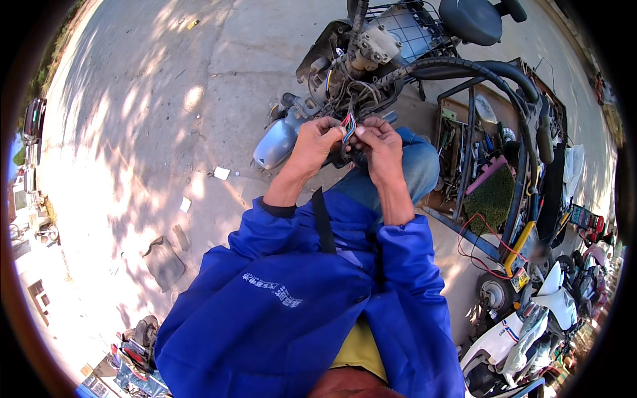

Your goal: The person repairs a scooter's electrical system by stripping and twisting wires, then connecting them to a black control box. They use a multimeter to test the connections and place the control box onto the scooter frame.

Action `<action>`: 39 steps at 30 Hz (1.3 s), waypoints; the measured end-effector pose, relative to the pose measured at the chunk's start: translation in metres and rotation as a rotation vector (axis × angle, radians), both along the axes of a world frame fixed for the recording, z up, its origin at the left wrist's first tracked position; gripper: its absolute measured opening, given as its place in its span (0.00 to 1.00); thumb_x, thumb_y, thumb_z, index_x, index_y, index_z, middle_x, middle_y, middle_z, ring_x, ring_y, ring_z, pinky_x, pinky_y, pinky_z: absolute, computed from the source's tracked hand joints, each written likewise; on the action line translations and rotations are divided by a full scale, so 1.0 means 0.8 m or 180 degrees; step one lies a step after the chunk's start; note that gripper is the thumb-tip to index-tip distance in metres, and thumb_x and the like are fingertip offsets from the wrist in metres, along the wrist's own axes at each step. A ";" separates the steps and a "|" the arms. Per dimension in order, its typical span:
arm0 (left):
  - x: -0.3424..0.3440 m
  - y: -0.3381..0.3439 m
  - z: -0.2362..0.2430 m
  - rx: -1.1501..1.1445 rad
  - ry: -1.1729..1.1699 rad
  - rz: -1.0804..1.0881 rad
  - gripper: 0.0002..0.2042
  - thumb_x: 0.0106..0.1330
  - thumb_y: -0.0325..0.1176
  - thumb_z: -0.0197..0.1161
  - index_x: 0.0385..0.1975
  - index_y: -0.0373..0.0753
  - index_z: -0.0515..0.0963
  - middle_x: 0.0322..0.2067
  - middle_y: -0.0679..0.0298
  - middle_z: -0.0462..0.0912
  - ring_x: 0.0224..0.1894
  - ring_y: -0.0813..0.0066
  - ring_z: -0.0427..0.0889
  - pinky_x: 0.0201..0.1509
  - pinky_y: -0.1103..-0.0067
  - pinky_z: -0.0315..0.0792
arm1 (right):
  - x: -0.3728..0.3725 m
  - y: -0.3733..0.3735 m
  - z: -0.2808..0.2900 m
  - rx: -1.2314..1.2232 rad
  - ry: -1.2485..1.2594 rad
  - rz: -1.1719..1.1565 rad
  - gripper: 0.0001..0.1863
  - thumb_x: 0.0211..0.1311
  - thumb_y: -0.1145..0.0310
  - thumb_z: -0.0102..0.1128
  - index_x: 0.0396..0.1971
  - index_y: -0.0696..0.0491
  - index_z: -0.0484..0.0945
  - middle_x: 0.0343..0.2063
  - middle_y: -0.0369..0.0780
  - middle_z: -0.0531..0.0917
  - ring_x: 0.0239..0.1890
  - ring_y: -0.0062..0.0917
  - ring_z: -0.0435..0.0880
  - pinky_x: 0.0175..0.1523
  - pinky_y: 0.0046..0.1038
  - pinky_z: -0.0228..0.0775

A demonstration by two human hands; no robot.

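My left hand point(312, 144) pinches a bundle of thin coloured wires point(349, 125), red, green and blue among them, between thumb and fingers. From the other side my right hand point(383, 151) is closed on the same bundle, with the thumbs close together. Whether a connector sits between the fingertips is hidden. Just beyond both hands is the stripped front of a scooter-like vehicle point(378, 50), its dark cables exposed. A silvery-blue rounded body part point(279, 140) lies beside my left hand.
At the right stands a metal-framed cart point(470, 166) filled with tools, with red leads point(464, 251) hanging from it. Several parked motorbikes point(547, 312) crowd the lower right. A wire basket point(415, 30) and black seat point(471, 20) are at the top. Paper scraps point(221, 173) dot the ground.
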State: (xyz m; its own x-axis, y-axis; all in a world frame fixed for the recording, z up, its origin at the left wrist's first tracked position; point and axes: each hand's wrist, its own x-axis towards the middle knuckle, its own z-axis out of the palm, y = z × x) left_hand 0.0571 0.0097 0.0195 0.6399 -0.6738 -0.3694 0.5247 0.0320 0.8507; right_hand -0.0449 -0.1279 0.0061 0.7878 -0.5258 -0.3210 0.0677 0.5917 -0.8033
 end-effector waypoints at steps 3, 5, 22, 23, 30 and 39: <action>0.000 0.000 -0.005 -0.0135 0.0232 0.0101 0.10 0.69 0.30 0.66 0.41 0.27 0.81 0.32 0.57 0.87 0.30 0.72 0.86 0.35 0.81 0.79 | 0.001 -0.001 0.013 0.0231 0.0126 0.0022 0.10 0.65 0.81 0.65 0.44 0.58 0.76 0.32 0.42 0.86 0.27 0.23 0.82 0.36 0.23 0.78; 0.000 0.001 -0.003 -0.0181 0.0307 0.0086 0.11 0.70 0.31 0.66 0.42 0.27 0.81 0.32 0.57 0.87 0.31 0.72 0.86 0.36 0.81 0.79 | 0.001 -0.002 0.013 0.0302 0.0118 0.0043 0.10 0.65 0.81 0.65 0.43 0.58 0.76 0.31 0.42 0.86 0.27 0.23 0.82 0.35 0.23 0.78; 0.001 -0.004 0.009 0.0769 -0.1405 0.0155 0.08 0.62 0.29 0.73 0.33 0.31 0.83 0.24 0.69 0.83 0.26 0.88 0.76 0.27 0.85 0.68 | 0.003 0.006 0.033 -0.1225 0.0197 -0.0035 0.11 0.63 0.81 0.68 0.43 0.60 0.77 0.35 0.39 0.87 0.35 0.17 0.85 0.42 0.20 0.78; 0.001 -0.005 0.009 0.0773 -0.1426 0.0184 0.08 0.62 0.29 0.73 0.32 0.31 0.83 0.24 0.69 0.83 0.26 0.88 0.76 0.27 0.85 0.68 | 0.003 0.006 0.034 -0.1250 0.0211 -0.0042 0.11 0.63 0.81 0.68 0.43 0.60 0.77 0.35 0.39 0.87 0.35 0.17 0.85 0.42 0.20 0.78; 0.005 -0.002 -0.010 0.0404 -0.0802 0.0299 0.08 0.65 0.25 0.68 0.40 0.31 0.80 0.29 0.66 0.84 0.28 0.84 0.80 0.33 0.83 0.74 | 0.003 0.006 0.018 -0.0575 0.0149 -0.0005 0.10 0.63 0.79 0.69 0.42 0.58 0.78 0.33 0.39 0.87 0.32 0.19 0.86 0.37 0.19 0.74; -0.001 -0.003 0.020 0.0512 -0.1775 0.0345 0.14 0.63 0.25 0.70 0.47 0.33 0.77 0.35 0.63 0.85 0.34 0.78 0.82 0.38 0.79 0.78 | 0.004 0.007 0.030 -0.0861 0.0280 -0.0051 0.10 0.64 0.78 0.69 0.41 0.59 0.78 0.32 0.38 0.87 0.32 0.18 0.85 0.36 0.18 0.73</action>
